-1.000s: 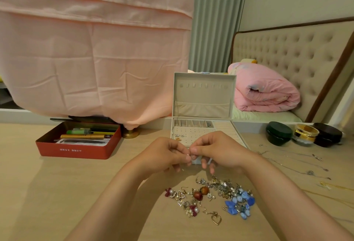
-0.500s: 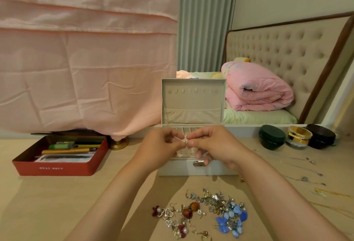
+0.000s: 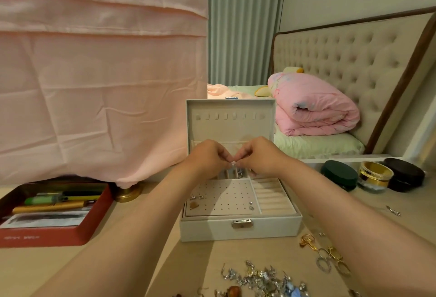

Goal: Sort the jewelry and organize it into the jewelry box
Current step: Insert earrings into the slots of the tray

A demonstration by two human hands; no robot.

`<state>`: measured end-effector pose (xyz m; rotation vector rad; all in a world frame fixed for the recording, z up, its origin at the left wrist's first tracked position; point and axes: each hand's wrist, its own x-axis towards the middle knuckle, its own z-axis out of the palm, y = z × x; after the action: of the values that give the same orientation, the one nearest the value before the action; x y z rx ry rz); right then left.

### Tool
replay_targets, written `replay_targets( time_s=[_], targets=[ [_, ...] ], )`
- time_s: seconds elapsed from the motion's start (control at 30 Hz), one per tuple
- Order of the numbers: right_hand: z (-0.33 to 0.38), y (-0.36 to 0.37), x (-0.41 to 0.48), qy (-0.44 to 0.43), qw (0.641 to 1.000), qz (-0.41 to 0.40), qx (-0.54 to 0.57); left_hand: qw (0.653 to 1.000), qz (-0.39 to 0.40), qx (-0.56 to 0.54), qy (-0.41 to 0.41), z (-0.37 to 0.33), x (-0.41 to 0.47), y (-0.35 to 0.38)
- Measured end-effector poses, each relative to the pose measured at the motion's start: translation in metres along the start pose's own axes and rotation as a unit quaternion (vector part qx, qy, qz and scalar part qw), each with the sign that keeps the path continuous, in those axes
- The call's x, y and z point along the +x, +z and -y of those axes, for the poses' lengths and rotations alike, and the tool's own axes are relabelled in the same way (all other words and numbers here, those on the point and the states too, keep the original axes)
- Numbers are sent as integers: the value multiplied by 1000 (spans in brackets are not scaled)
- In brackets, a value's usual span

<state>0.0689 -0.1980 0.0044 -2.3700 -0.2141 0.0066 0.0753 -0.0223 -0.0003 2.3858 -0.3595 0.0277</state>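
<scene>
While both hands were bunched low over the loose pile a second ago, they have since lifted and reached forward. The left hand (image 3: 207, 160) and right hand (image 3: 257, 157) now meet at the centre of the frame, above the back compartments of the jewelry box (image 3: 238, 228). Each hand is curled, and thumb and fingertips pinch one small pale earring (image 3: 233, 163) between them; its exact form is too small to tell. The pile of jewelry (image 3: 259, 278) has slid to the bottom edge of the frame, so the view has followed the hands.

I judge that the piece is picked and carried to the box, and seating it is the step in hand. Most of the sorting is left to do.

The box is a pale grey, square-cornered case with a metal clasp on its front wall and its lid (image 3: 230, 119) upright behind the hands. Inside, a flat perforated panel (image 3: 224, 198) bears a few small studs, and soft padded ring rolls (image 3: 271, 196) lie beside it to the right. The pile is a tangle of silvery hooks, blue beads and one brown bead. Gold earrings (image 3: 309, 242) lie apart at lower right on the smooth, light wooden table (image 3: 132, 261).
</scene>
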Motion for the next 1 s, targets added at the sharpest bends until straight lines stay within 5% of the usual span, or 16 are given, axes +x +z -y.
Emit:
replay_targets(
  time_s=[0.7, 1.0],
  targets=[
    [35, 6, -61, -79, 997, -21, -15, 996, -39, -12, 80, 2, -97, -23],
    [70, 58, -150, -81, 972, 181, -125, 996, 87, 24, 14, 32, -189, -25]
  ],
)
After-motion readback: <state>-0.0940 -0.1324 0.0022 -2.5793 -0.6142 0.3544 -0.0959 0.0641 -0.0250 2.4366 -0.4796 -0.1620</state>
